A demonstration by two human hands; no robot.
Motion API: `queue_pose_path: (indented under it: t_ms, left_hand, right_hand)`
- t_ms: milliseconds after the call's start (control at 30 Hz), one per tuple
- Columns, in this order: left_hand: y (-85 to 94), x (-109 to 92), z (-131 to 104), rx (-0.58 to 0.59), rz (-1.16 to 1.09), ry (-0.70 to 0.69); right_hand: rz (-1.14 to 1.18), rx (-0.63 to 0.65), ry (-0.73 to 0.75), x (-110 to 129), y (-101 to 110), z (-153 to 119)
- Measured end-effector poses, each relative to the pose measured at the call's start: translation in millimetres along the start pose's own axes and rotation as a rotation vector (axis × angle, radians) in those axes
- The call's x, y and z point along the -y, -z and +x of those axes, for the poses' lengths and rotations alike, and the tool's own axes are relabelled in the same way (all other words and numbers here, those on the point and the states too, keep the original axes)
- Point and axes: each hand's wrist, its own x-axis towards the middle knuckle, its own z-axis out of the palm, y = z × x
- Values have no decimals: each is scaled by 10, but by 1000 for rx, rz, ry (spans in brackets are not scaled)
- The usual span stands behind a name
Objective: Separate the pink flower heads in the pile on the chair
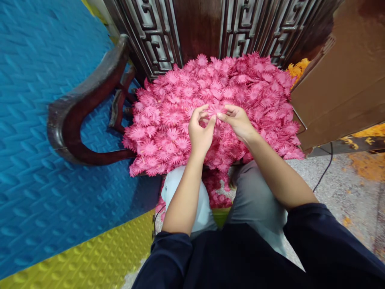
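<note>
A large heap of pink artificial flowers [171,116] spreads out in front of me, above my knees. Over its middle, one pink flower [216,110] is pinched between both my hands. My left hand [201,130] holds its left side, thumb and index finger closed on the petals. On the right side, my right hand [239,121] grips the same flower with thumb and index finger. The heap hides whatever surface lies beneath it.
A curved dark wooden armrest [70,112] stands at the left over blue matting [27,160]. Carved wooden panels [198,28] rise behind the heap. A cardboard box [345,80] is at the right, near orange flowers [297,69]. More pink flowers lie between my legs.
</note>
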Motion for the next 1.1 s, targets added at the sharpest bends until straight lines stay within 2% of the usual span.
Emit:
queue_pose_path:
  t_ms: [167,267,367,600,933,1000,1100]
  left_hand:
    - [36,-81,-15,-106,194,-118]
    - [43,-143,-31,-76,297,-186]
    - [33,-161,-35,-59,353,-180]
    - [62,-107,16,-7,311,-161]
    - [63,-150,-32,-55,335,-217]
    - [76,-154,-32,-87,310,-229]
    - [150,-125,17,-225,275,-236]
  right_hand:
    - [-9,-11,-8,-5,-18,-5]
    - [7,-22,5,3,-16,-4]
    - [16,-6,5,14,8,-5]
    - [27,62,-55,-4,54,-15]
    - [19,100,-136,39,-8,-45]
    - [38,115,-123,30,-6,-46]
    - [43,128,-101,3,14,-47]
